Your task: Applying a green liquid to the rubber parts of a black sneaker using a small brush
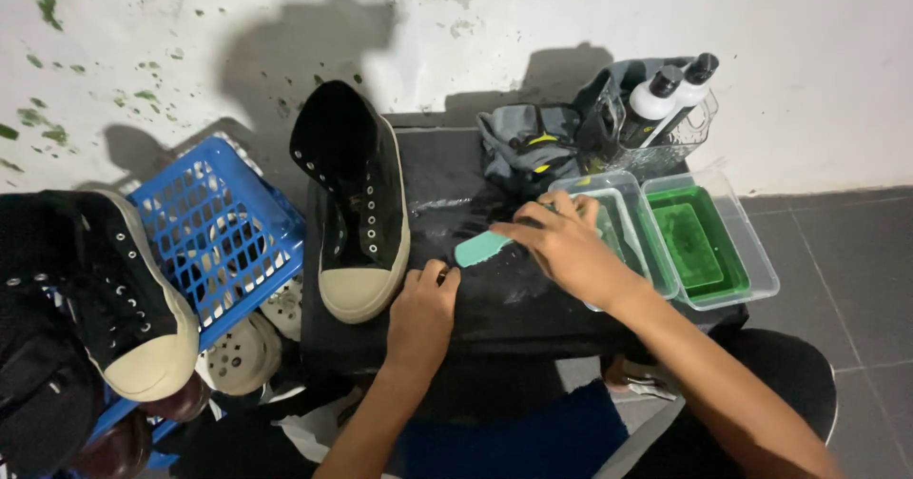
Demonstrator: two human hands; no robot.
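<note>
A black high-top sneaker (357, 198) with a cream toe cap stands on a black work surface (533, 317), its laces removed. My left hand (423, 312) rests on the surface just right of the toe cap, fingers curled, holding nothing that I can see. My right hand (566, 241) grips a teal brush (482, 247) over the wet black surface, next to a clear tub (623, 194). The brush head is hidden under my fingers.
A second clear tub (751, 251) holds green liquid. Two white bottles (666, 94) with black caps stand in a clear holder at the back, beside a grey cloth (523, 141). A blue basket (214, 232) and another black sneaker (114, 293) lie at left. White wall behind.
</note>
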